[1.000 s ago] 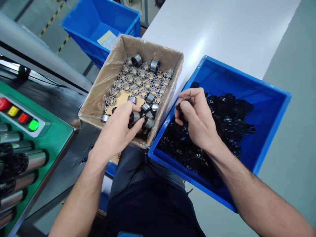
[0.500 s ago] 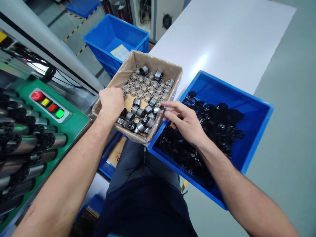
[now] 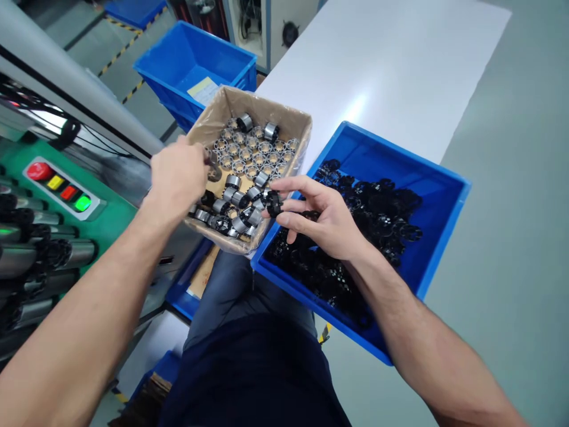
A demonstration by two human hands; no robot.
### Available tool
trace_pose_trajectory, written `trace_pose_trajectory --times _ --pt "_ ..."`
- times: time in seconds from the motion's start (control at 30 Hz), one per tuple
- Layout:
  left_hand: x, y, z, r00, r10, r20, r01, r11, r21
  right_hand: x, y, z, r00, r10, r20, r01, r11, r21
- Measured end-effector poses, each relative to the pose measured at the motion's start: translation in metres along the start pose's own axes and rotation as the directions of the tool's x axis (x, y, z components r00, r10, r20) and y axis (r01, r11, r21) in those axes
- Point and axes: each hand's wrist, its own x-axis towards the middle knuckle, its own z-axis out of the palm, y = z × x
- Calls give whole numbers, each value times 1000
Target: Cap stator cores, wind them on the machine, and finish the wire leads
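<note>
My left hand [image 3: 180, 175] is closed over the left side of a plastic-lined cardboard box [image 3: 207, 121]. At its fingertips it pinches a slotted metal ring [image 3: 214, 171], blurred and partly hidden by the fingers. My right hand [image 3: 322, 218] holds a black plastic ring part [image 3: 273, 203] between thumb and fingers, above the edge between the box and a blue bin [image 3: 444, 178]. Another black piece [image 3: 310, 214] shows within the right hand's curled fingers. Inside the box, slotted metal rings [image 3: 251, 153] stand in rows, and nearer me lie metal cores with black ends [image 3: 242, 221].
Many black plastic parts [image 3: 386, 228] fill the blue bin on the right. To the left is a green machine panel [image 3: 100, 219] with lit buttons and rows of metal cylinders [image 3: 48, 252]. A white table [image 3: 377, 53] and another blue bin [image 3: 153, 68] stand beyond the box.
My left hand has lifted slightly, and a metal ring now shows at its fingertips. The black part in my right hand is turned more into view. The whole view has shifted a little.
</note>
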Motion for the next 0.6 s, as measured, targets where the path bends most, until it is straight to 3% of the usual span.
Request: trace_pose_trajectory --times 0.07,0.1,0.13,0.2,0.23,0.27,0.4,0.5,0.6 --pt "-13 0 -6 994 84 -65 -96 972 -215 1 1 -1 999 -37 -2 37 999 -12" --pt "-21 2 -6 993 102 -61 -118 905 -408 1 1 -1 998 -57 -9 56 998 -21" --pt "-28 7 -4 994 106 -21 -97 782 -616 1 3 0 996 -82 -23 81 996 -32" --pt "-44 20 4 985 124 124 59 428 -902 2 5 1 986 -151 -72 146 986 -77" --pt "-52 28 9 971 146 191 146 272 -951 2 6 2 976 -192 -104 179 977 -116" --pt "-59 36 14 954 174 246 215 179 -960 1 7 3 962 -235 -137 212 963 -167" --pt "-76 62 36 917 227 328 327 42 -944 -1 9 7 892 -396 -219 283 866 -413" --pt "-80 70 55 950 192 245 248 9 -969 -1 12 9 869 -430 -246 267 824 -500" --pt "-83 69 69 957 253 139 153 -37 -988 -1 14 12 870 -415 -265 243 830 -503"
